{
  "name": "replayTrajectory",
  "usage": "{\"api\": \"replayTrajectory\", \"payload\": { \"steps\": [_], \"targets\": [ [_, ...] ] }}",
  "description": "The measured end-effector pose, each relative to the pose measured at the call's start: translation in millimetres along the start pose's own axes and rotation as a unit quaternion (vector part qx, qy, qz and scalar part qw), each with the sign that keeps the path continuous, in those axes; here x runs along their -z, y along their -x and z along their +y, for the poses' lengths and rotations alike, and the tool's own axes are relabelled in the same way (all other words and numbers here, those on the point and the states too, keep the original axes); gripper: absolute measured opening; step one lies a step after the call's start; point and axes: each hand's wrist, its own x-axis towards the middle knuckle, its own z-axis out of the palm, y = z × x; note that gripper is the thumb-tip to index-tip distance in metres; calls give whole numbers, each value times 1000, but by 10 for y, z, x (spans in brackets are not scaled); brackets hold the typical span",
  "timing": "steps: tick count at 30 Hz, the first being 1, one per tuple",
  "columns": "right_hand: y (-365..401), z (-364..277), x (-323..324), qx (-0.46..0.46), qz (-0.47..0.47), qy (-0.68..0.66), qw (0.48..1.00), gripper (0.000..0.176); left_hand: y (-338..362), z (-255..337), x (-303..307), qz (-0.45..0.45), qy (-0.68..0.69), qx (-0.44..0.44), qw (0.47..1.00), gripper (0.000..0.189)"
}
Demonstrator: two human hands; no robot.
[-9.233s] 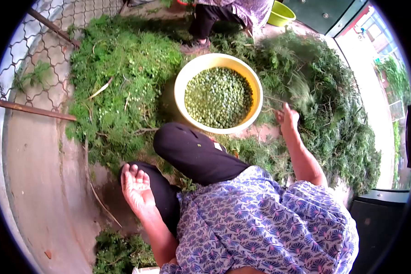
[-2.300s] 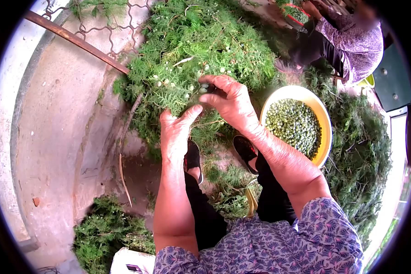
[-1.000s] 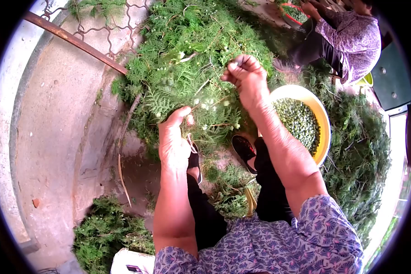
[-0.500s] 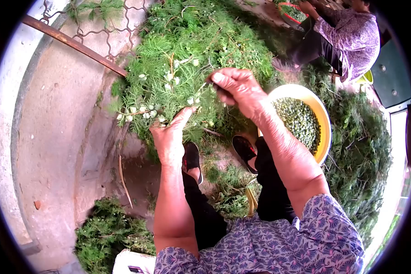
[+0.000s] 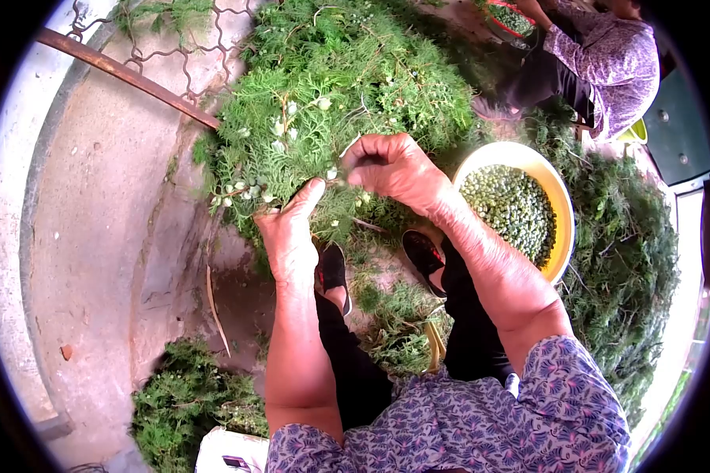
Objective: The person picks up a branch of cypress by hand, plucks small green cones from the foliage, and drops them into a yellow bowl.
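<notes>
My left hand [image 5: 288,232] is closed on a leafy conifer branch [image 5: 280,142], its thumb on top pointing up and right. Pale green cones [image 5: 241,191] dot this branch, and a few more sit higher up on it. My right hand [image 5: 394,169] is just right of the left thumb, fingers curled in toward a thumb-side pinch beside a pale cone [image 5: 331,173]. Whatever lies inside those fingers is hidden. Right of my right forearm, a yellow tub [image 5: 558,185] contains many small green cones [image 5: 503,206].
A large heap of conifer greenery [image 5: 355,71] spreads ahead, with more piles at right [image 5: 623,236] and lower left [image 5: 185,394]. A rusty bar [image 5: 134,75] juts in from the left. Another person [image 5: 607,59] sits at upper right by a red-rimmed basket [image 5: 513,22].
My right hand has come down and left, closer to the left thumb and the branch. The left hand has shifted slightly. The other person's arm has moved a little.
</notes>
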Motion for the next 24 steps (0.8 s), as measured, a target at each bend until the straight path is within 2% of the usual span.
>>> {"api": "replayTrajectory", "payload": {
  "steps": [1,2,6,8,10,12,13,16,18,20,23,24],
  "targets": [
    [16,-73,-34,-38,22,25,999,11,12,-2,-2,1,0,0,1000,31],
    [9,-63,-59,-37,22,25,999,11,26,-2,-12,-10,5,-1,1000,31],
    [-7,-110,-20,-101,196,-83,972,9,79,41,-44,-12,17,-19,1000,31],
    [-73,-51,163,-26,192,-282,940,9,68,44,7,-8,26,-20,999,31],
    [-26,-166,93,-22,173,-294,940,9,87,48,7,-9,4,-6,1000,32],
    [7,-161,24,-46,89,-305,947,10,75,24,13,-5,-42,4,999,32],
    [32,-143,17,-9,55,-234,971,10,76,30,-2,-3,-32,-11,999,31],
    [92,-249,-71,-16,55,-76,995,21,89,39,-12,6,-27,-21,999,31],
    [51,-127,-102,76,21,50,996,24,77,4,-9,-32,-35,-62,997,32],
    [69,-84,-146,40,27,9,999,28,89,-6,-23,-39,-36,-67,996,31],
    [55,-37,-153,72,78,197,975,22,86,-6,-10,-28,0,-56,998,30],
    [68,-60,-163,72,78,197,975,22,88,9,-16,-30,10,-42,999,30]
  ]
}}
